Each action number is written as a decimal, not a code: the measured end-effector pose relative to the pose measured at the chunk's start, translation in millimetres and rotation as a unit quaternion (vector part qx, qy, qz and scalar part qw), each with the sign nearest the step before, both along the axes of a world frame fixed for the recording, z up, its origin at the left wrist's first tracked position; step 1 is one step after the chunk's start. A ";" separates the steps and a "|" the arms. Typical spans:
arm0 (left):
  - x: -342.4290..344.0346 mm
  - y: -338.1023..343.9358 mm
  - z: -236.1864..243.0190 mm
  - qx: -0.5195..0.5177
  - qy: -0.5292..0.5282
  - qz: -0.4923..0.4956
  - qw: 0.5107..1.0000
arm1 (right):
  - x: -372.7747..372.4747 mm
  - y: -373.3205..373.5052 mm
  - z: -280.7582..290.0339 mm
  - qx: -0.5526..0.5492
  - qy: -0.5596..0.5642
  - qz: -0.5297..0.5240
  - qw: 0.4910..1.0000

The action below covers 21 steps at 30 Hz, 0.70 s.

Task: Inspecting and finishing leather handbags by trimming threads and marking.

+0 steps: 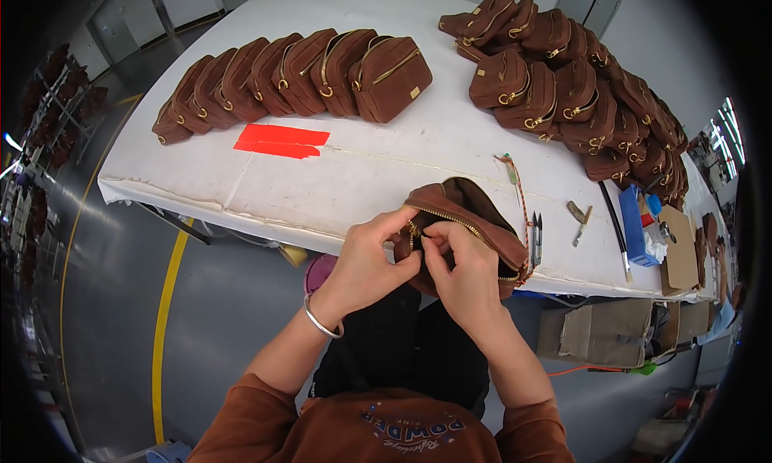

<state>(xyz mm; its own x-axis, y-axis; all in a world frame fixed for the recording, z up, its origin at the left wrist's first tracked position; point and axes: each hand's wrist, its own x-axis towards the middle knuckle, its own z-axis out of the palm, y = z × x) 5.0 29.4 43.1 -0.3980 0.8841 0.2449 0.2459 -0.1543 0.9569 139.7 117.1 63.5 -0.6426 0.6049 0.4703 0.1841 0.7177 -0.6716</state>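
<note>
A brown leather zip bag (pixel 503 236) rests at the table's near edge, its gold-toothed zipper undone and its dark lining showing. My left hand (pixel 371 258) grips the bag's left end, thumb and fingers closed on the edge by the zipper. Close beside it, inside the opening, my right hand (pixel 465 271) is closed in a pinch near the zipper's end. What sits between those right fingertips is too small and hidden to name.
Brown bags (pixel 394 77) stand in a row at the far left, with a larger pile (pixel 579 101) at the right. Red strips (pixel 281 140) lie on the white table (pixel 177 169). Pens (pixel 536 239), a brush (pixel 618 238) and a blue bin (pixel 635 230) are to the right.
</note>
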 end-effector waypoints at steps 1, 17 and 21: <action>-0.8 -0.9 0.1 0.001 0.000 0.001 1.000 | 0.6 0.2 0.0 0.041 -0.004 0.008 0.999; 0.2 -2.5 18.6 -0.046 -0.059 -0.089 0.993 | 9.0 13.8 -10.8 0.291 -0.018 0.026 0.956; -1.1 -4.0 18.6 -0.036 -0.044 -0.099 0.993 | 6.6 17.8 -11.3 0.300 -0.003 0.035 0.953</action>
<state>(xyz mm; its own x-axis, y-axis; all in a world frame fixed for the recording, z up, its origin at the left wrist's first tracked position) 3.9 25.4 61.7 -0.2320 0.9610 0.1503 0.1320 -0.1219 0.9837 146.4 134.9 52.2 -0.6745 0.1839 0.7150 0.1241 0.9829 -0.1358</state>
